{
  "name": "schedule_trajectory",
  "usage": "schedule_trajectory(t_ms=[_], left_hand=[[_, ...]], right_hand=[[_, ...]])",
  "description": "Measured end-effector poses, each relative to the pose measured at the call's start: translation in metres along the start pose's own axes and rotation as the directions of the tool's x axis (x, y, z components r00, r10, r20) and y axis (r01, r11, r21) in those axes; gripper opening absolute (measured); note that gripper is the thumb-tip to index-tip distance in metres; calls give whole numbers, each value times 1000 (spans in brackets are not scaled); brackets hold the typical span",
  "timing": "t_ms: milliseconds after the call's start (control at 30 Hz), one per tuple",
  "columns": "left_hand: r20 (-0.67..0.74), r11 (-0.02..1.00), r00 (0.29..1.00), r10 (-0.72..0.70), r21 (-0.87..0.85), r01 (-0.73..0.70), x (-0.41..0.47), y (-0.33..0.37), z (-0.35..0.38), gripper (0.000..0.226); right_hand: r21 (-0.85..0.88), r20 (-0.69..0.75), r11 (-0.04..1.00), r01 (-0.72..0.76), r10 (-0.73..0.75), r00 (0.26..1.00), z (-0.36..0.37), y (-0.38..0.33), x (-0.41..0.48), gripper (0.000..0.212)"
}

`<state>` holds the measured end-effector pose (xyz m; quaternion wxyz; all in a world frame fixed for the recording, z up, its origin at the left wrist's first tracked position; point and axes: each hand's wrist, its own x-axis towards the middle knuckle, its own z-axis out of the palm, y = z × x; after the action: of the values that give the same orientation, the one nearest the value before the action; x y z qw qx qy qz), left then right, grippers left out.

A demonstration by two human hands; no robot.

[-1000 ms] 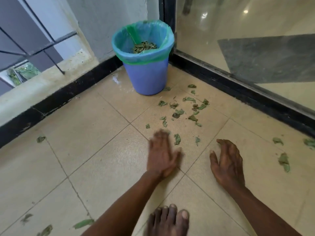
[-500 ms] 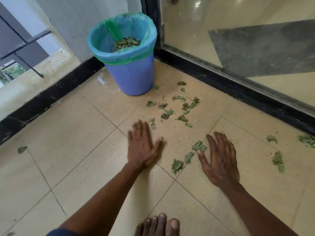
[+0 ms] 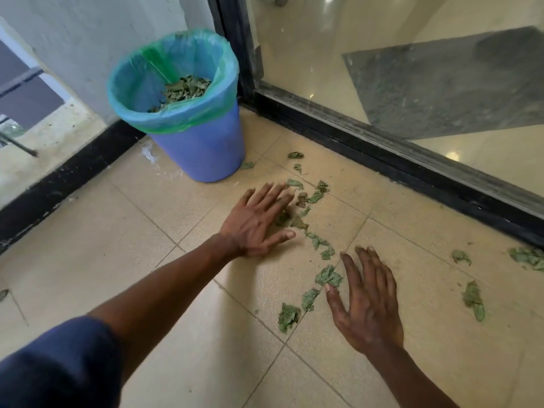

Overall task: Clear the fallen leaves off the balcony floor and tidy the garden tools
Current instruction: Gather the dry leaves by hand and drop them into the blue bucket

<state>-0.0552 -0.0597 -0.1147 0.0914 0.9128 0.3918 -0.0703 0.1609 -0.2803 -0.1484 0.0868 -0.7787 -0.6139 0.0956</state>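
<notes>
Leaves (image 3: 329,276) lie strung across the tiled floor (image 3: 117,231) between two flat palms. The left hand (image 3: 259,222) and right hand (image 3: 368,304), fingers straight and grasping nothing, flank them, probably to rake one heap near the lined blue bin (image 3: 200,148).

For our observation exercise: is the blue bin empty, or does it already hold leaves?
Partly full: a heap of leaves lies inside the bin, below its green liner's rim.

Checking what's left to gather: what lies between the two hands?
A loose trail of green leaves lies between the left hand and the right hand, seen in the head view.
</notes>
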Motion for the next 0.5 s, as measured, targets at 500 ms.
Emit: schedule_trajectory(t_ms=[500], left_hand=[[33, 985, 998, -51, -163, 56, 83, 58, -43, 88]], right_hand=[[9, -3, 1000, -19, 19, 1000, 2, 0, 4, 71]])
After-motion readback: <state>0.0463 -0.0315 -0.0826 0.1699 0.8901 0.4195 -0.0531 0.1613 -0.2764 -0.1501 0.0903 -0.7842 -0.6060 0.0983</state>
